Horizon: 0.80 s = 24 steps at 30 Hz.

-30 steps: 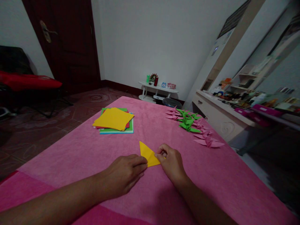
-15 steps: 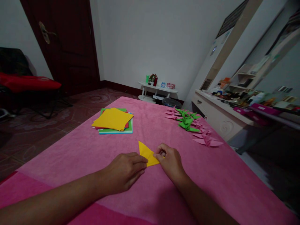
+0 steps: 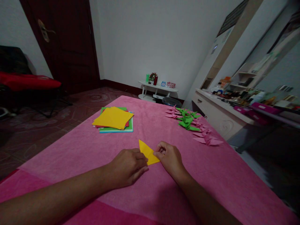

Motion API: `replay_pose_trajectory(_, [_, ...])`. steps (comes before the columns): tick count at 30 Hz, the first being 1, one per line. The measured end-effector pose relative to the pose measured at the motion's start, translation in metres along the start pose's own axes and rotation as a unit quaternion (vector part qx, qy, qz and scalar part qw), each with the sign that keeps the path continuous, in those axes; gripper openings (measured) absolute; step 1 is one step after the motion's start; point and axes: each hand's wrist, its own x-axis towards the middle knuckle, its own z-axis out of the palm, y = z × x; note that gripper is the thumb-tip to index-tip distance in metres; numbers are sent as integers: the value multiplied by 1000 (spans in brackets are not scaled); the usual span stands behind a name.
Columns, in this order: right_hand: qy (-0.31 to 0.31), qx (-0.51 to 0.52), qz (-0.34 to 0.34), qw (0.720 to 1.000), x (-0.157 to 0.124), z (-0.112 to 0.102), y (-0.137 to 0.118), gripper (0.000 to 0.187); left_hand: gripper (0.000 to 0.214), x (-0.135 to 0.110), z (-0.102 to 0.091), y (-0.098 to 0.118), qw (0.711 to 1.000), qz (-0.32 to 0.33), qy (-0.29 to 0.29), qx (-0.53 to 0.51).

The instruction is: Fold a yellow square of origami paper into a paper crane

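Observation:
A folded piece of yellow origami paper (image 3: pixel 148 154) lies on the pink cloth in front of me, one point sticking up and away. My left hand (image 3: pixel 131 165) rests at its left side, fingers together and holding the paper's edge down; its thumb is tucked lower, nearer me. On the right side, my right hand (image 3: pixel 169 156) pinches the paper between thumb and curled fingers, hiding that corner. Beyond my left hand sits a stack of coloured paper sheets (image 3: pixel 112 118), yellow on top, with green, red and blue edges below.
Several folded paper cranes, pink (image 3: pixel 206 137) and green (image 3: pixel 187 122), line the right side of the pink-covered surface (image 3: pixel 70 156). Behind stands a small white table (image 3: pixel 158 87). A cluttered dresser (image 3: pixel 217 112) is at right, a red-draped chair (image 3: pixel 28 82) at left.
My left hand's thumb has slid slightly toward me and the right. My right hand keeps its pinch almost in place; the paper's right tip no longer shows past it.

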Motion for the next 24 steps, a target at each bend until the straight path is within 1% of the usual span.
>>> replay_pose_trajectory(3, [0, -5, -3, 1000, 1, 0, 0, 4, 29, 11, 2, -5, 1000, -14, -9, 21])
replay_pose_trajectory(6, [2, -8, -10, 1000, 0, -1, 0, 3, 20, 18, 9, -12, 1000, -21, 2, 10])
replay_pose_trajectory(7, [2, -8, -13, 1000, 0, -1, 0, 3, 17, 18, 12, -15, 1000, -25, 8, -1])
replay_pose_trajectory(10, [2, -7, -17, 1000, -1, -1, 1, 3, 19, 18, 17, -19, 999, -28, 23, -28])
replay_pose_trajectory(15, [-4, 10, -21, 1000, -1, -2, 3, 3, 21, 18, 18, -20, 999, -26, 19, -24])
replay_pose_trajectory(17, [-30, 34, -17, 999, 2, -4, 7, 4, 22, 19, 18, -21, 999, -24, 13, -21])
replay_pose_trajectory(20, [-101, 104, 8, 989, 10, -10, 13, 7, 23, 19, 21, -23, 1000, -19, 7, -15])
replay_pose_trajectory(24, [-210, 223, 54, 951, 17, -22, 19, 13, 24, 18, 24, -26, 1000, -11, 4, -2])
